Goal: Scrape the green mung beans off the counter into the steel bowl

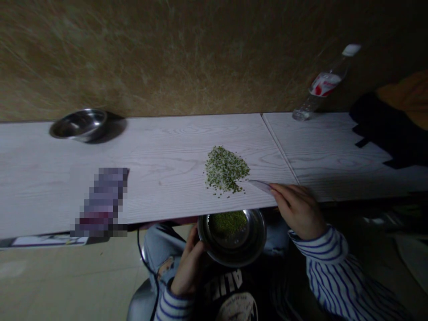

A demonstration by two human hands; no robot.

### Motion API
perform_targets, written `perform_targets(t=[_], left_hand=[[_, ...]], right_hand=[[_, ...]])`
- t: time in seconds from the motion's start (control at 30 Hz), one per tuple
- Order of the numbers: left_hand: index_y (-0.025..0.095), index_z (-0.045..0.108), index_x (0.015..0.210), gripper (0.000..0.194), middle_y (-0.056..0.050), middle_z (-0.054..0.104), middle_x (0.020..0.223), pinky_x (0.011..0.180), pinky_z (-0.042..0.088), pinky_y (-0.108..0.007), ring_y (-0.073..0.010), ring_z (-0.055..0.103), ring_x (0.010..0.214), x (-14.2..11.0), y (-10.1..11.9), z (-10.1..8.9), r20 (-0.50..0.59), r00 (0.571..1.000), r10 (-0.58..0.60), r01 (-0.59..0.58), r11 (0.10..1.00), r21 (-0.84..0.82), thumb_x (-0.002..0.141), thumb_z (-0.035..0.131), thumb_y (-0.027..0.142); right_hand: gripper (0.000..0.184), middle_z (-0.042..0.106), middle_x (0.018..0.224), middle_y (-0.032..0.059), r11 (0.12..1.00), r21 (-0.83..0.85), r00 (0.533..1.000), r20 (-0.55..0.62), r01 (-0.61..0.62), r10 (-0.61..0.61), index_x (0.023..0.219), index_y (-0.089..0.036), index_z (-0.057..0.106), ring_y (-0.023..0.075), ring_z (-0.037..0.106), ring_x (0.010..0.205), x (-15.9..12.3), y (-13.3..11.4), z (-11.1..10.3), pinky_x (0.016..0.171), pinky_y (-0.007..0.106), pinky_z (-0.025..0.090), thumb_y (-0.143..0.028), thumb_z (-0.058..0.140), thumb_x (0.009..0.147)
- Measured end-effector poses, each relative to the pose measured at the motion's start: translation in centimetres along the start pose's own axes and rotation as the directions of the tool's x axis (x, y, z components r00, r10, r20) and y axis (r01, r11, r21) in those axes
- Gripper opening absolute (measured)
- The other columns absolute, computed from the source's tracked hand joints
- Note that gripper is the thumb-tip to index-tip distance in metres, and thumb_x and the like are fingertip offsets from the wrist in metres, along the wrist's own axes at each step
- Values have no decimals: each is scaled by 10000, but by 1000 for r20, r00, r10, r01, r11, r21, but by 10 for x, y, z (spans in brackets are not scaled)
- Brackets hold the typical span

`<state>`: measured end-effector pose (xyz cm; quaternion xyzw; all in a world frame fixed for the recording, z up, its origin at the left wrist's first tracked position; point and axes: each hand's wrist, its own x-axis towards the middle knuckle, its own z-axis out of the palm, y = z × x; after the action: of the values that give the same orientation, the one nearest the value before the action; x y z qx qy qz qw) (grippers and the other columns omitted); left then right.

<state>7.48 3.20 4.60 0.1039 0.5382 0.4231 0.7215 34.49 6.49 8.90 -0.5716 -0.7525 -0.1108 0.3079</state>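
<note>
My left hand (191, 264) grips the left rim of a round steel bowl (257, 249), held just below the table's front edge above my lap. Small green beans, like mung beans (230, 221), lie inside the bowl. On the table above it is a loose pile of green beans (224, 169) with white patches showing among them. My right hand (299, 208) is closed on a thin, flat, pale card-like piece (261, 184). The tip of this piece points left, close to the right edge of the pile. Its exact kind is unclear.
A second steel bowl (80, 127) stands at the back left of the white table (163, 178). A blurred-out flat object (105, 200) lies at the front left. Toward the back right are a plastic bottle (323, 87) and dark and orange fabric (397, 120). A wall runs behind.
</note>
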Motion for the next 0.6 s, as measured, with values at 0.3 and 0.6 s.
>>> perform_targets(t=[0.3,0.6], left_hand=[[234,635,1249,642,-86,705,1183,775,537,-353,-267,654,987,1,-4,1,-14,1000,-18,19,1000,23,615,733,229],[218,651,1210,616,-69,739,1063,786,540,-381,-269,661,948,-2,-2,2,-10,1000,2,-2,1000,-19,599,719,183]], right_hand=[[174,746,879,89,996,72,998,22,48,-50,1043,-139,661,191,676,785,-4,-23,-9,756,336,482,-94,562,906],[165,742,862,78,996,75,998,52,39,-43,1042,-143,652,186,666,773,4,-20,0,751,336,472,-107,550,919]])
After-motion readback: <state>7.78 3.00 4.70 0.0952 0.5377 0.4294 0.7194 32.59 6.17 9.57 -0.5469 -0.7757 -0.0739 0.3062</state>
